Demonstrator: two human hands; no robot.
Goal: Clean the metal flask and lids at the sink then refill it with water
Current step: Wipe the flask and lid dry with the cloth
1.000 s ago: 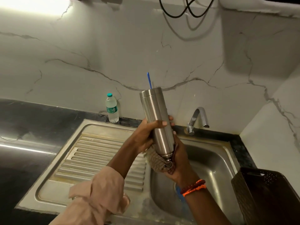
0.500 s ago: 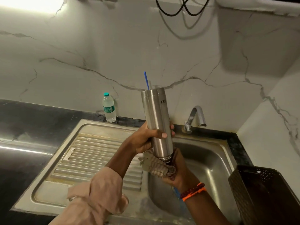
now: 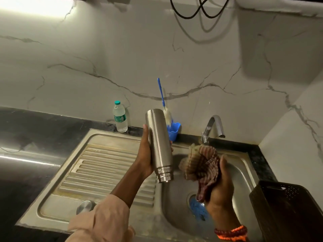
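Overhead, the left hand (image 3: pixel 146 154) gripped the metal flask (image 3: pixel 160 145) upside down, its threaded mouth pointing toward six o'clock above the sink (image 3: pixel 176 193). Just at its three o'clock, apart from it, the right hand (image 3: pixel 221 186) held a bunched striped cloth (image 3: pixel 202 165), fingers curled round it.

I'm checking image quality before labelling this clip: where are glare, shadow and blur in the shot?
Head view: a bright overexposed patch at upper left and a glare streak on the dark counter; black cables cast soft shadows on the marble wall; the striped cloth in the right hand looks slightly motion-blurred; the metal flask stays fairly sharp.
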